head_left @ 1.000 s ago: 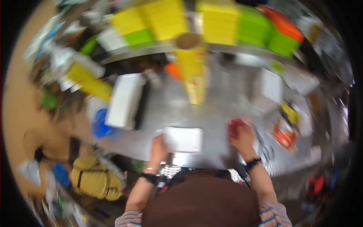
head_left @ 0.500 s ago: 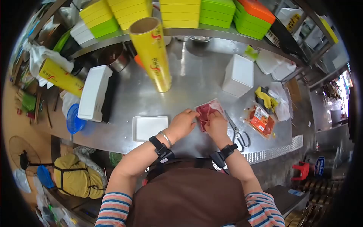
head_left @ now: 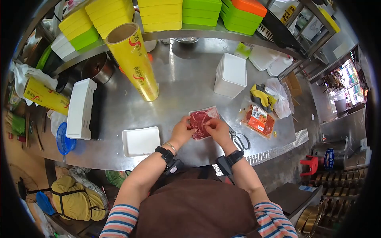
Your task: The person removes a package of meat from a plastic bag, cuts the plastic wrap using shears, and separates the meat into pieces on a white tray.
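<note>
The left hand point(head_left: 182, 133) has moved from the shallow white rectangular tray point(head_left: 141, 142) to the marbled red meat point(head_left: 201, 117) on the metal desk point(head_left: 184, 85). Its curled fingers touch the meat's left side; the right hand's point(head_left: 220, 134) bent fingers touch its top. I cannot tell whether either grips.

Metal shelf point(head_left: 158, 35) above steel table point(head_left: 186, 71), grey floor point(head_left: 274, 166), bright daylight at right.

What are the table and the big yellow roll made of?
The table looks like smooth metal, grey with bright reflections. The yellow roll seems to be shiny plastic film around a tube, perhaps cardboard, brown and dull inside.
</note>
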The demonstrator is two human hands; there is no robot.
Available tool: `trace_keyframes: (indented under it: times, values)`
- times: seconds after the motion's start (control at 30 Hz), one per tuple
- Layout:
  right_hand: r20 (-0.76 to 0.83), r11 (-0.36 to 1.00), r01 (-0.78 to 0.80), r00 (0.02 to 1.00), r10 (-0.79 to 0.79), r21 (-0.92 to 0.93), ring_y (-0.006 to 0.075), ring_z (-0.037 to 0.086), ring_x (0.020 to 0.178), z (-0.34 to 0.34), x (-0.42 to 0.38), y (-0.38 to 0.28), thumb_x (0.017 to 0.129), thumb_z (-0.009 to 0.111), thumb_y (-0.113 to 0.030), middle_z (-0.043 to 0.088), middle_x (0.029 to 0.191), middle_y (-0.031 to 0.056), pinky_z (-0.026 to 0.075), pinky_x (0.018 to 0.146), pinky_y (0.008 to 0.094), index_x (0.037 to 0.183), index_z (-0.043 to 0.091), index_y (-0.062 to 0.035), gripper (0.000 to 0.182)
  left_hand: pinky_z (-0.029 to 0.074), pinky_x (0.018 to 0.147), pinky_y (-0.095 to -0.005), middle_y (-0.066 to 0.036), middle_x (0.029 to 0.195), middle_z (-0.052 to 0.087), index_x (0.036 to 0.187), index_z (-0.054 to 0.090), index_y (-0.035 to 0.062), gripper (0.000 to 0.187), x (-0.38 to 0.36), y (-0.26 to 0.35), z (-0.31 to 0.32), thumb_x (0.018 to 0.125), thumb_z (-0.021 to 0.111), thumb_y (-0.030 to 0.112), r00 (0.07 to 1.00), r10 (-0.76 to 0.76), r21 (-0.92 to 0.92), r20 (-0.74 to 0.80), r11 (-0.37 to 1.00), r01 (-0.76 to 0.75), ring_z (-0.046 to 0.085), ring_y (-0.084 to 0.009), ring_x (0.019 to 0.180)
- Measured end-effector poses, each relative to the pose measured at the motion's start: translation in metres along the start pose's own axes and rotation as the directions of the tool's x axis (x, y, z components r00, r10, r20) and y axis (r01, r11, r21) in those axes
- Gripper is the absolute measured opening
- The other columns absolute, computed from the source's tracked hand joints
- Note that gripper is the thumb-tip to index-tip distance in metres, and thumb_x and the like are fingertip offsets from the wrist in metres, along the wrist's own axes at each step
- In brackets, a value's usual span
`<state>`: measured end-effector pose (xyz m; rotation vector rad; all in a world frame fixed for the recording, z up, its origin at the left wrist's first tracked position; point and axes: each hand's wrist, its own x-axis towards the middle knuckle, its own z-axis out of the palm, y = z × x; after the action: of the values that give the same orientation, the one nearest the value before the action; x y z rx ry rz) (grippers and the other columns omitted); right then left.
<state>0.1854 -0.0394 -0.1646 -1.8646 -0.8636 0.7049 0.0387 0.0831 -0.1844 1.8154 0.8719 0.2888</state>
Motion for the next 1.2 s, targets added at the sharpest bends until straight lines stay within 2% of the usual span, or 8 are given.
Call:
trace_keyframes:
  times: [0.13,0.5,0.57,0.8,0.97,1.03,1.17,1.2]
  values:
    - [0.08,0.806,0.239,0.969,-0.234,-0.542,0.0257,0.062,0.079,0.013,-0.009,-0.03,0.066,0.074,-0.015,0.062,0.083,0.0087,0.05,0.07,0.0362,0.086,0.065,-0.005,0.024,0.052,0.07,-0.0328,-0.011,0.082,0.065,0.119,0.046,0.0016,0.054,0.004,-0.002,0.008,0.072,0.073,0.007,0.998,-0.065,0.02,-0.019,0.998,0.065,0.065,-0.0229,0.077]
    - [0.063,0.972,0.026,0.998,-0.011,-0.234,0.0299,0.062,0.078,0.001,0.004,0.005,0.067,0.076,-0.019,0.062,0.082,0.0132,0.049,0.069,0.04,0.08,0.062,-0.0036,0.024,0.051,0.07,-0.0351,-0.014,0.082,0.065,0.108,0.047,0.0002,0.047,0.003,-0.01,0.01,0.071,0.071,0.015,0.994,-0.111,-0.087,-0.019,0.99,0.109,0.065,-0.0271,0.077]
    - [-0.072,0.938,0.068,0.993,-0.098,-0.339,0.0264,0.064,0.072,-0.008,0.0,0.007,0.071,0.076,-0.019,0.062,0.079,0.0119,0.05,0.065,0.0357,0.084,0.062,-0.0019,0.026,0.051,0.071,-0.0352,-0.014,0.081,0.065,0.107,0.048,0.0002,0.046,0.006,-0.009,0.014,0.072,0.071,0.018,0.993,-0.118,-0.169,-0.022,0.979,0.113,0.065,-0.0272,0.077]
    - [-0.059,0.762,0.101,0.982,-0.179,-0.64,0.0286,0.063,0.075,0.006,-0.009,-0.021,0.07,0.077,-0.026,0.061,0.087,0.0117,0.05,0.065,0.0384,0.087,0.062,-0.0043,0.032,0.05,0.07,-0.0393,-0.015,0.082,0.067,0.089,0.058,0.0018,0.032,0.013,-0.003,0.011,0.072,0.071,0.025,0.994,-0.106,0.116,-0.042,0.987,0.11,0.065,-0.0308,0.078]
    - [-0.081,0.848,0.013,0.995,-0.066,-0.53,0.0293,0.063,0.078,0.004,-0.007,-0.024,0.071,0.075,-0.03,0.062,0.088,0.0119,0.05,0.068,0.0394,0.091,0.061,-0.0046,0.035,0.05,0.068,-0.0394,-0.014,0.079,0.065,0.083,0.058,0.0045,0.023,-0.003,0.025,0.006,0.071,0.072,0.019,0.989,0.012,0.065,-0.148,0.998,-0.003,0.064,-0.031,0.075]
    - [-0.067,0.897,0.0,0.997,-0.033,-0.443,0.0304,0.063,0.083,0.004,-0.008,-0.019,0.072,0.074,-0.029,0.063,0.091,0.0115,0.051,0.072,0.0398,0.092,0.06,-0.005,0.035,0.05,0.066,-0.039,-0.014,0.079,0.063,0.084,0.057,0.0052,0.022,-0.007,0.026,0.004,0.07,0.072,0.012,0.933,0.283,0.183,-0.224,0.952,-0.245,0.062,-0.0312,0.071]
    - [-0.128,0.984,0.063,0.988,-0.086,-0.169,0.0223,0.064,0.076,0.012,-0.007,0.006,0.076,0.073,-0.019,0.065,0.09,0.0096,0.051,0.067,0.0328,0.096,0.062,-0.0024,0.028,0.049,0.062,-0.0352,-0.01,0.081,0.062,0.087,0.055,0.005,0.019,-0.007,0.024,0.008,0.076,0.069,0.007,0.965,0.249,0.209,-0.083,0.951,-0.227,0.062,-0.0242,0.07]
    - [-0.157,0.998,0.069,0.985,-0.068,0.005,0.0167,0.063,0.073,0.014,-0.007,0.009,0.078,0.073,-0.014,0.066,0.088,0.0081,0.05,0.065,0.0284,0.097,0.061,-0.0006,0.026,0.049,0.063,-0.0323,-0.007,0.083,0.061,0.09,0.054,0.0051,0.016,0.0,0.006,0.014,0.08,0.066,0.005,0.993,0.105,-0.2,-0.061,0.973,-0.116,0.062,-0.0205,0.073]
